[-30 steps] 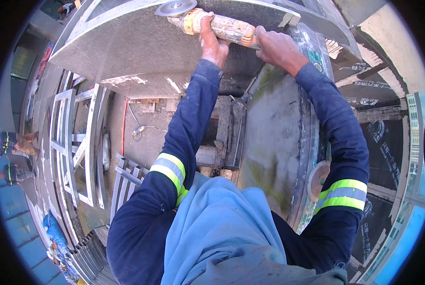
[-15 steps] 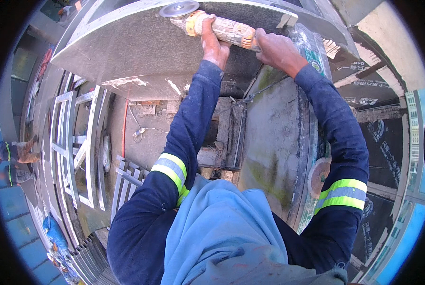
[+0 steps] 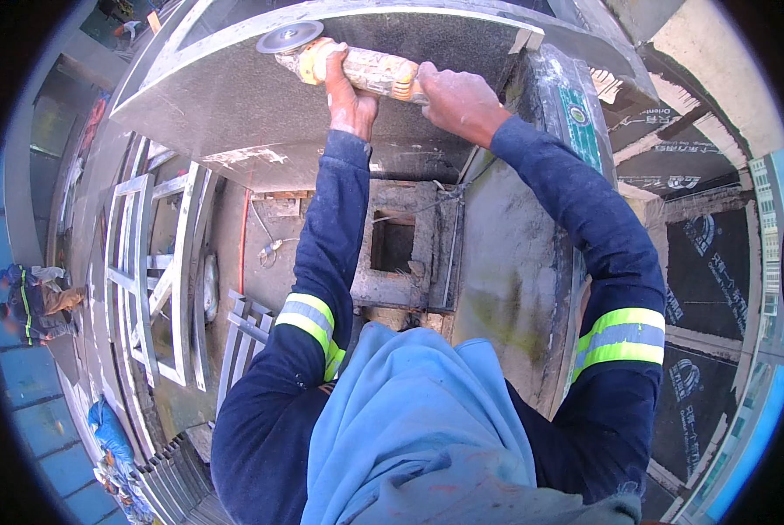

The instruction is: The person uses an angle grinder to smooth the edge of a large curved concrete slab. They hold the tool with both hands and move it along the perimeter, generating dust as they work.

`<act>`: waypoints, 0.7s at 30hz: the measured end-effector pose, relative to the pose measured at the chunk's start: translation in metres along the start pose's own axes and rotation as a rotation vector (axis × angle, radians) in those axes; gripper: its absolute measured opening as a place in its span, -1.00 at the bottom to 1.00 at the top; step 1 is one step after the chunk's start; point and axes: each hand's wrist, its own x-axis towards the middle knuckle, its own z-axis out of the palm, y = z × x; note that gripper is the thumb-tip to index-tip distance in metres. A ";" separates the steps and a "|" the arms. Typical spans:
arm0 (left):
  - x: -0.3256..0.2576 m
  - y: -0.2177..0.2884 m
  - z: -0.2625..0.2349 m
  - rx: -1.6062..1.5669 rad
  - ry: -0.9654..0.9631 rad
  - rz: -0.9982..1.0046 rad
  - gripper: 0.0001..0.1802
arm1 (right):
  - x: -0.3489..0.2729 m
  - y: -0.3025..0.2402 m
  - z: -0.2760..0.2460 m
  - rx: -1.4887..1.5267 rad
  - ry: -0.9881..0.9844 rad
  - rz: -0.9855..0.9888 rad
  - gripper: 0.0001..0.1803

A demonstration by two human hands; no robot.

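Both my hands hold a dusty yellow angle grinder [image 3: 381,73] with a round disc [image 3: 289,37] at its left end. My left hand [image 3: 349,94] wraps round the body just behind the head. My right hand [image 3: 464,99] grips the rear end of the body. Beneath the tool lies a large grey stone panel [image 3: 208,105] with a pale far edge. The disc is over that far edge; whether it touches cannot be told.
Metal frames [image 3: 154,271] stand at the left, with an orange hose [image 3: 242,245] beside them. A square hole [image 3: 393,243] opens in the floor below. A grey ledge [image 3: 506,254] runs at the right. Another person [image 3: 37,302] is at far left.
My hands and the grinder have moved left and slightly nearer along the panel's edge. Both hands keep their hold. My head view has shifted a little.
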 end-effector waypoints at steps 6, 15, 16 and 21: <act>-0.005 0.029 -0.004 -0.008 -0.047 -0.034 -0.46 | 0.005 -0.036 0.010 0.006 0.011 0.078 -0.75; 0.020 0.014 -0.035 -0.006 -0.070 -0.200 -0.38 | -0.016 -0.090 0.039 -0.089 0.085 0.334 -0.76; 0.020 0.010 -0.034 -0.026 -0.074 -0.257 -0.43 | -0.019 -0.090 0.039 -0.095 0.071 0.361 -0.76; 0.009 0.007 -0.011 -0.087 -0.034 -0.357 -0.55 | -0.022 -0.096 0.019 -0.137 0.025 0.408 -0.72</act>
